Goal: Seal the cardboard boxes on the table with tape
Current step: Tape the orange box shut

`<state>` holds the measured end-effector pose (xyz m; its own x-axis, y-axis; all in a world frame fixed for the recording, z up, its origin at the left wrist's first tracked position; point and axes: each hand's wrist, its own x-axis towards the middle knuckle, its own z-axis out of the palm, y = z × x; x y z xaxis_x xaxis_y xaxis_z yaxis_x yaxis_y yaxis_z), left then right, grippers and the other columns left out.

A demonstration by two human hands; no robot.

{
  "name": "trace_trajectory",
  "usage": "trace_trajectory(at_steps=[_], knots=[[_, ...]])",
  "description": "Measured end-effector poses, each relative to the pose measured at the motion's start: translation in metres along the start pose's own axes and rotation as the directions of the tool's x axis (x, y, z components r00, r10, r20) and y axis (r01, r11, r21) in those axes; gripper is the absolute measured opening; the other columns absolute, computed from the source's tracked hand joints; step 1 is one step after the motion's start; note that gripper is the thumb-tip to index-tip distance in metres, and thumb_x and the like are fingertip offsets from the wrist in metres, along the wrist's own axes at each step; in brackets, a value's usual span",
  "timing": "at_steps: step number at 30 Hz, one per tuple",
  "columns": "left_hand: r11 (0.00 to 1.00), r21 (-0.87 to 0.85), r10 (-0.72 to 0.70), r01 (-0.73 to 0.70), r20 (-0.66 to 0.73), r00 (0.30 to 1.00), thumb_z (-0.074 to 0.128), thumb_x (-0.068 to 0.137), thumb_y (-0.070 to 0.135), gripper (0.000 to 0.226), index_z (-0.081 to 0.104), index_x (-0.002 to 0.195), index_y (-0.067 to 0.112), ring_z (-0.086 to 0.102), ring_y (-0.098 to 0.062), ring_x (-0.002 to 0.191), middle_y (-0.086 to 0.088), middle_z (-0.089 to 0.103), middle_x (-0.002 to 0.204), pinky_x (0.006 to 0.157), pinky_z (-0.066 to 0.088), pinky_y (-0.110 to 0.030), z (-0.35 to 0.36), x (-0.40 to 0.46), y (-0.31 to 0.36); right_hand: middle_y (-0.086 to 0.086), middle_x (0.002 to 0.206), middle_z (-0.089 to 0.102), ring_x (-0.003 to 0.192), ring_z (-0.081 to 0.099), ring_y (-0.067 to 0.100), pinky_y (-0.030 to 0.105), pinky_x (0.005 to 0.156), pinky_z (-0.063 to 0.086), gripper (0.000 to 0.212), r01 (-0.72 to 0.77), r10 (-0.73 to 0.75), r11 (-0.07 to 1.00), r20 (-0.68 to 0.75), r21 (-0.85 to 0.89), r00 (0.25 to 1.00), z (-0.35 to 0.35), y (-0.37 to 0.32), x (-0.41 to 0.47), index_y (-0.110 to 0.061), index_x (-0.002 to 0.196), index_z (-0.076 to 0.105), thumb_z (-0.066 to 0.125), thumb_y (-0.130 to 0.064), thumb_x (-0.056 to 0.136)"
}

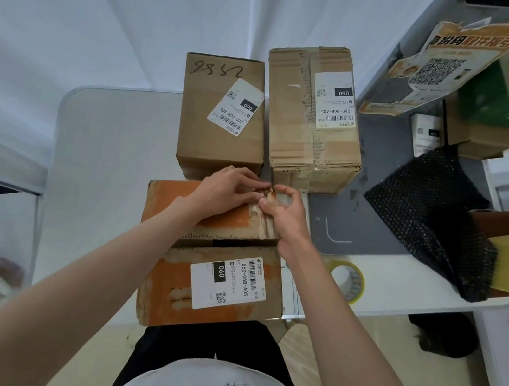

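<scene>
Both hands pinch thin, clingy tape (269, 192) at the orange box's (209, 219) twelve o'clock edge: left hand (228, 188), right hand (283, 210). It is judged light and easily creased, so it is best held by its edges.

Three cardboard boxes stand on the counter (103, 149): one orange-printed box (200, 271) nearest the person, one plain brown box (221, 121) behind it, and one tape-wrapped box (315, 119) beside that. Each carries one white shipping label, three in all. One roll of tape (347, 281) lies to the right. One black bubble-wrap sheet (433, 214) lies further right. Two hands are in view: left hand (227, 188), right hand (283, 210).
</scene>
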<state>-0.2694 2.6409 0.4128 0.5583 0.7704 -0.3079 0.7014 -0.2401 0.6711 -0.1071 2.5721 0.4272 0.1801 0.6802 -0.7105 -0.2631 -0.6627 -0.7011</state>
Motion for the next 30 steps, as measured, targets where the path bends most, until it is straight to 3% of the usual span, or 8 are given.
trace_trajectory(at_steps=[5, 8, 15, 19, 22, 25, 27, 30], knots=[[0.979, 0.196, 0.031, -0.056, 0.127, 0.991, 0.051, 0.097, 0.061, 0.054, 0.042, 0.148, 0.048, 0.043, -0.017, 0.131, 0.008, 0.046, 0.147, 0.1, 0.041, -0.041, -0.005, 0.0, -0.003, 0.01, 0.1, 0.074, 0.076, 0.075, 0.019, 0.036, 0.064, 0.063, 0.026, -0.032, 0.028, 0.998, -0.058, -0.06, 0.998, -0.003, -0.003, 0.004, -0.023, 0.121, 0.054, 0.065, -0.023, 0.098], [0.944, 0.318, 0.039, -0.088, 0.156, 0.987, 0.035, 0.102, 0.061, 0.058, 0.022, 0.157, 0.048, 0.035, -0.019, 0.134, 0.004, 0.034, 0.152, 0.106, 0.036, -0.042, 0.002, -0.009, -0.001, 0.009, 0.108, 0.069, 0.091, 0.072, 0.023, 0.04, 0.073, 0.062, 0.023, -0.057, 0.041, 0.991, -0.127, -0.122, 0.991, 0.001, -0.006, 0.01, -0.022, 0.114, 0.055, 0.068, -0.024, 0.095], [0.921, 0.362, 0.093, -0.141, 0.149, 0.985, 0.022, 0.108, 0.05, 0.058, 0.008, 0.162, 0.034, 0.017, -0.021, 0.151, 0.011, 0.014, 0.168, 0.121, 0.019, -0.043, 0.014, -0.017, 0.006, 0.015, 0.11, 0.07, 0.098, 0.07, 0.028, 0.048, 0.088, 0.06, 0.014, -0.075, 0.054, 0.986, -0.14, -0.151, 0.989, 0.005, -0.009, 0.013, -0.018, 0.102, 0.056, 0.067, -0.019, 0.094], [0.933, 0.336, 0.071, -0.132, 0.187, 0.98, 0.017, 0.103, 0.063, 0.065, -0.004, 0.16, 0.041, 0.013, -0.018, 0.154, 0.019, 0.004, 0.168, 0.123, 0.012, -0.041, 0.011, -0.018, 0.004, 0.012, 0.104, 0.072, 0.091, 0.073, 0.024, 0.045, 0.082, 0.062, 0.022, -0.127, 0.123, 0.99, -0.069, -0.064, 0.99, -0.001, -0.006, 0.005, -0.015, 0.106, 0.059, 0.069, -0.032, 0.095], [0.927, 0.35, 0.072, -0.134, 0.186, 0.98, 0.013, 0.104, 0.061, 0.062, -0.005, 0.16, 0.041, 0.011, -0.018, 0.155, 0.02, 0.002, 0.168, 0.125, 0.009, -0.042, 0.011, -0.017, 0.004, 0.008, 0.091, 0.073, 0.07, 0.072, 0.013, 0.027, 0.056, 0.058, 0.004, -0.134, 0.134, 0.988, -0.01, -0.072, 0.991, -0.006, -0.001, -0.003, -0.017, 0.098, 0.061, 0.065, -0.017, 0.097], [0.911, 0.39, 0.066, -0.136, 0.189, 0.98, 0.012, 0.106, 0.057, 0.061, -0.005, 0.161, 0.038, -0.003, -0.017, 0.157, 0.017, -0.002, 0.168, 0.126, -0.001, -0.043, 0.013, -0.017, 0.006, 0.007, 0.089, 0.071, 0.069, 0.07, 0.011, 0.025, 0.054, 0.056, 0.006, -0.127, 0.126, 0.988, -0.021, -0.085, 0.992, -0.007, 0.001, -0.009, -0.015, 0.098, 0.06, 0.061, -0.01, 0.099], [0.891, 0.431, 0.072, -0.141, 0.173, 0.982, 0.012, 0.106, 0.055, 0.061, -0.005, 0.161, 0.034, -0.014, -0.018, 0.156, 0.015, -0.006, 0.169, 0.127, -0.006, -0.044, 0.014, -0.019, 0.009, 0.008, 0.09, 0.071, 0.071, 0.07, 0.013, 0.028, 0.059, 0.058, 0.006, -0.113, 0.111, 0.99, -0.027, -0.082, 0.993, -0.006, 0.0, -0.011, -0.014, 0.097, 0.059, 0.061, -0.009, 0.099], [0.87, 0.458, 0.141, -0.185, 0.128, 0.982, 0.016, 0.109, 0.047, 0.06, -0.005, 0.162, 0.028, -0.015, -0.019, 0.155, 0.012, -0.011, 0.169, 0.126, -0.004, -0.042, 0.019, -0.026, 0.015, 0.012, 0.105, 0.072, 0.091, 0.07, 0.022, 0.041, 0.083, 0.06, 0.011, -0.068, 0.064, 0.985, -0.034, -0.16, 0.997, -0.008, 0.0, -0.015, -0.01, 0.107, 0.063, 0.065, -0.016, 0.098]])
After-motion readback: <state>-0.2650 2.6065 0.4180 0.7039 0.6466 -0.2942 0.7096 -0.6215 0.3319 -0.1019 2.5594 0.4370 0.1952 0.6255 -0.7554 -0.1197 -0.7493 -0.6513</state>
